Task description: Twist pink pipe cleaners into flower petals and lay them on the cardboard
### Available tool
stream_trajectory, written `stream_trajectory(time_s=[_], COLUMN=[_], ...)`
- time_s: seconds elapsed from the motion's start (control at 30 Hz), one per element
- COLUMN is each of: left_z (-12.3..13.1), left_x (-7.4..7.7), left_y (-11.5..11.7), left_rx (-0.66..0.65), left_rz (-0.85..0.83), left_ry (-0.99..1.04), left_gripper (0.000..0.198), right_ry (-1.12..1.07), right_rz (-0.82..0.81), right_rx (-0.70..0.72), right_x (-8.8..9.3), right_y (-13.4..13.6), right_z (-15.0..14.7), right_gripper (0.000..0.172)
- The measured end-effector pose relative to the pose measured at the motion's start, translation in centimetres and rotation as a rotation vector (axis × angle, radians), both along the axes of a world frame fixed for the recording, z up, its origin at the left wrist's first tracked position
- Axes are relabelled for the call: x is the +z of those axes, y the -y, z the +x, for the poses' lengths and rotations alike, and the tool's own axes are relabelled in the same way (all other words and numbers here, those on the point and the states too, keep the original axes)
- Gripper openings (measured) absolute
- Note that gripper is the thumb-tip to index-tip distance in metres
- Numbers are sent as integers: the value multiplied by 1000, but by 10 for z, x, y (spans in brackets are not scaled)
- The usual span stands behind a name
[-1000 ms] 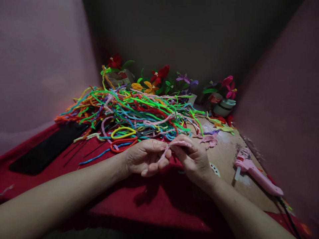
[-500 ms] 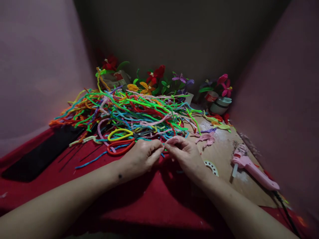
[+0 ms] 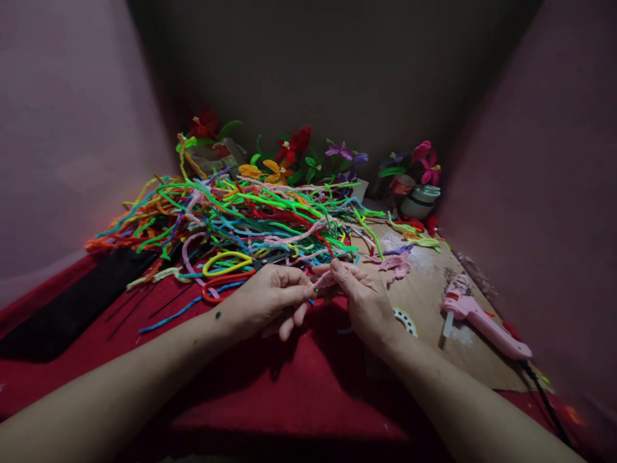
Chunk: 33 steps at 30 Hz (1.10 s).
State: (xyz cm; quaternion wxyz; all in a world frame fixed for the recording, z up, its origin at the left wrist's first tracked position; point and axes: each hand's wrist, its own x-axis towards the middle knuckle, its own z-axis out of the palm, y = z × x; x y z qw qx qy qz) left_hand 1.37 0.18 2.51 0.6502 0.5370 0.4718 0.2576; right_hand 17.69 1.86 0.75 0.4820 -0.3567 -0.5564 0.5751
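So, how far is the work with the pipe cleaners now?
Done: several pipe-cleaner flowers stand at the back. In hand: the left hand and right hand pinch one pink pipe cleaner between them. Left: a large pile of loose pipe cleaners lies unused, and the glue gun rests untouched.

A table draped in red cloth (image 3: 299, 392) carries a sprawling heap of coloured pipe cleaners (image 3: 250, 215) across its far half. A flat black strip (image 3: 72, 305) lies at the left. A brown cardboard sheet (image 3: 434, 308) lies at the right, with a pink glue gun (image 3: 479, 319) on it.
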Motion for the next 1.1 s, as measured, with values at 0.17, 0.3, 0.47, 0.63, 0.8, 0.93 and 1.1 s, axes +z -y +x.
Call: stream_trajectory(time_s=[0.17, 0.3, 0.47, 0.63, 0.8, 0.93, 1.1], left_z=[-1, -8, -13, 31, 93, 120, 130], left_x=[-3, -2, 18, 38, 28, 14, 6], left_y=[-3, -7, -23, -49, -80, -100, -108], left_rx=[54, 118, 226, 32, -100, -146, -217], left_rz=[-90, 14, 269, 493, 619, 623, 621], left_ry=[97, 5, -125, -335, -496, -590, -713], left_gripper=[21, 23, 24, 23, 23, 21, 20], right_ry=[61, 178, 338, 541, 574, 570, 625], right_rz=[128, 416, 870, 1128, 1118, 1110, 1085], right_rx=[-22, -200, -148, 110, 51, 63, 102], right_x=[-3, -1, 5, -9, -22, -22, -21], right_y=[-2, 4, 20, 24, 20, 18, 14], right_z=[-1, 3, 6, -9, -13, -12, -13], right_gripper=[32, 33, 20, 34, 37, 37, 41])
